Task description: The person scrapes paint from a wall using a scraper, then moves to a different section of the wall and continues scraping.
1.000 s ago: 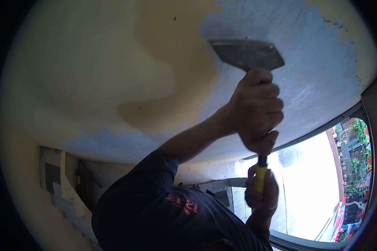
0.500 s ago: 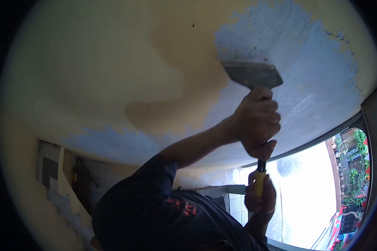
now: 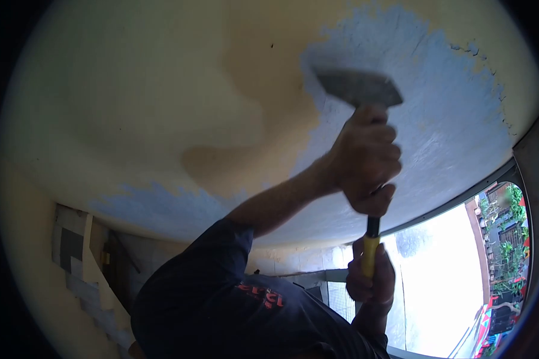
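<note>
A scraper (image 3: pixel 358 87) with a wide grey metal blade, black shaft and yellow grip is held in both my hands. My left hand (image 3: pixel 370 161) is closed round its upper part, just below the blade, thumb toward the lower end. Further down, my right hand (image 3: pixel 371 278) wraps the yellow grip (image 3: pixel 370 254). The blade, slightly blurred, overlaps the blue-grey patch (image 3: pixel 437 102) of the wall, near its ragged edge with the yellowish paint (image 3: pixel 275 113). My left arm reaches across the view from the dark shirt.
Chipped paint runs along the patch's upper right edge. At right, a dark-framed opening (image 3: pixel 512 164) gives onto a bright surface (image 3: pixel 440 281) and green plants (image 3: pixel 509 251). Stepped grey and white blocks (image 3: pixel 72 245) stand at lower left.
Both hands and the scraper have moved up a little, the blade sliding upward over the blue-grey patch. The grip on the scraper is the same, and the view has shifted slightly.
</note>
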`<act>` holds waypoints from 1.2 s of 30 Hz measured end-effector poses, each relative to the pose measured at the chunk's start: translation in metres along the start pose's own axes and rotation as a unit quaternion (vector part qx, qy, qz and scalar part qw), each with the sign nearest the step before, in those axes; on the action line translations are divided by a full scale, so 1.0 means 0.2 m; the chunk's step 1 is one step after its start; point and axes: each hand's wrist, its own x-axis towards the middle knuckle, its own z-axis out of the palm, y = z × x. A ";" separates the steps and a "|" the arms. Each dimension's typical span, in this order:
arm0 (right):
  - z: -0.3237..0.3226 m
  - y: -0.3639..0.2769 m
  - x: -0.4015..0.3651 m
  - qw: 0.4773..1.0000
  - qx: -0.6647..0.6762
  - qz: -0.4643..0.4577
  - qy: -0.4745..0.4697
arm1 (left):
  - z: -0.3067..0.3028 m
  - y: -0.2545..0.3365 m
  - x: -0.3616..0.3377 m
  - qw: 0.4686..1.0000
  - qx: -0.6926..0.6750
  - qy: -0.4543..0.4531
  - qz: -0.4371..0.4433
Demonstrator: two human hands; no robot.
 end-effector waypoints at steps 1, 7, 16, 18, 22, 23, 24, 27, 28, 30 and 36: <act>-0.03 0.04 -0.01 1.000 0.010 0.016 -0.001 | 0.00 0.04 -0.07 0.999 -0.001 -0.023 -0.029; -0.04 -0.02 0.00 0.999 -0.050 -0.011 0.003 | -0.01 0.01 -0.04 0.999 0.021 -0.026 -0.035; 0.04 0.10 0.05 0.997 0.069 0.019 -0.041 | -0.05 0.03 -0.08 0.998 -0.009 -0.022 -0.054; 0.02 0.07 0.05 0.998 0.038 0.008 -0.039 | -0.05 0.03 -0.07 0.998 -0.003 -0.032 -0.049; 0.05 -0.01 0.07 0.998 -0.027 -0.030 -0.043 | -0.07 -0.07 0.06 0.999 0.022 0.020 0.011; 0.05 0.00 0.06 0.999 -0.013 -0.017 -0.046 | -0.08 -0.05 0.05 1.000 0.015 -0.010 -0.011; 0.06 0.02 0.05 0.999 0.001 -0.006 -0.050 | -0.08 -0.02 0.00 1.000 0.017 -0.010 -0.006; 0.01 0.14 0.03 0.998 0.053 0.020 -0.038 | -0.07 0.06 -0.11 0.998 0.007 -0.045 -0.053; 0.02 0.15 0.05 0.997 0.065 0.029 -0.043 | -0.08 0.07 -0.10 0.997 0.001 -0.050 -0.053; -0.01 0.12 0.02 0.999 0.025 0.019 -0.010 | -0.07 0.07 -0.10 0.996 -0.010 -0.060 -0.065; 0.01 0.09 0.04 0.999 0.031 -0.005 -0.031 | -0.06 0.00 -0.03 0.998 -0.005 -0.047 -0.028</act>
